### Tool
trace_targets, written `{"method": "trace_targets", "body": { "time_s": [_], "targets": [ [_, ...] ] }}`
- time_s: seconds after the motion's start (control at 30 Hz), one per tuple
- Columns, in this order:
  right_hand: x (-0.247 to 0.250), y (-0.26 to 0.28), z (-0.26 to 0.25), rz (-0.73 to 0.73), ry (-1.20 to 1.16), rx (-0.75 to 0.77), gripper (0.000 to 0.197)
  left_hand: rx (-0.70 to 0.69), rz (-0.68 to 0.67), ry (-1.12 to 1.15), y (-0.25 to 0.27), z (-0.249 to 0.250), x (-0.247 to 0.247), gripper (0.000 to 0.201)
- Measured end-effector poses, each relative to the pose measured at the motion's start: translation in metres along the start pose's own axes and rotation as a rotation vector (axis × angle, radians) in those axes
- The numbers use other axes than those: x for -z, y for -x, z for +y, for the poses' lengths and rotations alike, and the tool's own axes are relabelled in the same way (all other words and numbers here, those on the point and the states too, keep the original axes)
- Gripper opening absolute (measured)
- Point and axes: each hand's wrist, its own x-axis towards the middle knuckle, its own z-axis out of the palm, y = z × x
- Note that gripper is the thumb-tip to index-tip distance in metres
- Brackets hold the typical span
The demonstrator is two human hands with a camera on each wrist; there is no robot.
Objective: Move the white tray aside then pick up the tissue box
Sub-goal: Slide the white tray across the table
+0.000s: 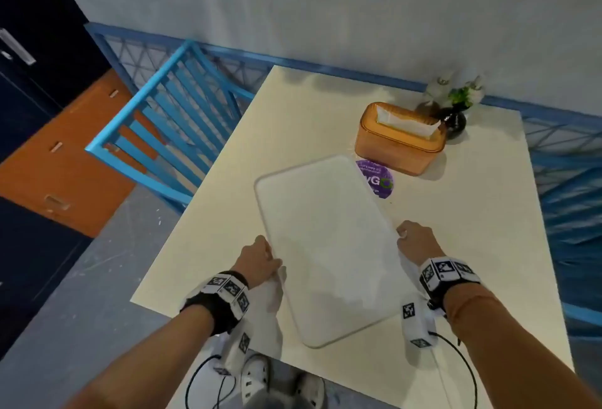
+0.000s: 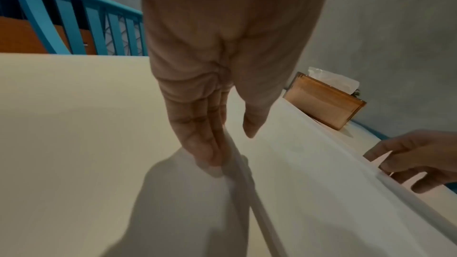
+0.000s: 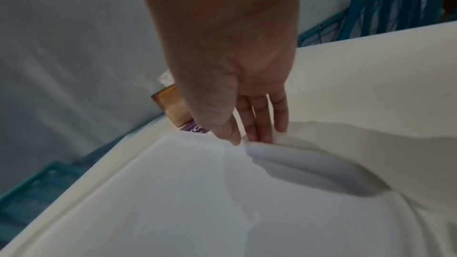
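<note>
White tray (image 1: 325, 245) lies at the middle of the head view, held at both long edges. The left hand (image 1: 257, 260) pinches its left rim, fingers (image 2: 197, 144) under the edge and thumb on top. The right hand (image 1: 417, 242) grips the right rim the same way, thumb above and fingers (image 3: 262, 124) below. The tray's near end sits close to the lower edge of the cream table (image 1: 472, 213); whether it is lifted clear of the surface I cannot tell. Its far corner covers part of a purple sticker (image 1: 379, 182). Just beyond, toward the upper right, stands the orange tissue box (image 1: 399, 143), with a small dark vase of flowers (image 1: 454, 115) beside it. A blue chair (image 1: 163, 121) stands at the left.
</note>
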Motion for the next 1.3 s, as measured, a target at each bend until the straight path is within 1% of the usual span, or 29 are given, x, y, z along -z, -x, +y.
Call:
{"method": "trace_targets", "body": {
  "time_s": [0.13,0.23,0.33,0.53,0.57,0.63,0.7,0.77,1.0,1.07,1.3],
  "targets": [
    [-0.006,-0.002,-0.003,0.024,-0.006,0.007,0.027,0.020,0.082,0.021,-0.004,0.003,-0.004,0.028],
    [-0.012,-0.003,-0.003,0.062,-0.006,0.010,0.026,0.019,0.102,0.036,-0.007,0.005,-0.005,0.027],
    [-0.016,-0.002,-0.008,0.076,0.016,0.004,0.023,-0.001,0.114,0.025,-0.015,0.004,0.007,0.026],
    [-0.034,0.002,-0.027,0.042,-0.021,-0.038,0.023,-0.059,0.110,0.016,-0.045,0.000,0.045,0.022],
    [-0.037,0.004,-0.033,0.045,-0.030,-0.049,0.021,-0.067,0.106,0.012,-0.052,-0.001,0.052,0.021],
    [-0.045,0.007,-0.046,0.064,-0.046,-0.068,0.011,-0.084,0.099,-0.013,-0.066,-0.003,0.069,0.018],
    [-0.054,0.009,-0.061,0.081,-0.107,-0.077,0.004,-0.103,0.084,-0.043,-0.081,-0.006,0.086,0.016],
    [-0.063,0.010,-0.079,0.094,-0.156,-0.094,0.005,-0.123,0.075,-0.064,-0.096,-0.008,0.103,0.016],
    [-0.091,0.002,-0.135,0.132,-0.220,-0.142,0.011,-0.207,0.062,-0.204,-0.144,-0.017,0.158,0.017],
    [-0.095,-0.002,-0.148,0.141,-0.233,-0.143,0.011,-0.228,0.072,-0.232,-0.156,-0.017,0.169,0.015],
    [-0.098,-0.018,-0.179,0.122,-0.260,-0.171,0.012,-0.265,0.069,-0.254,-0.187,-0.017,0.198,0.018]
  ]
}}
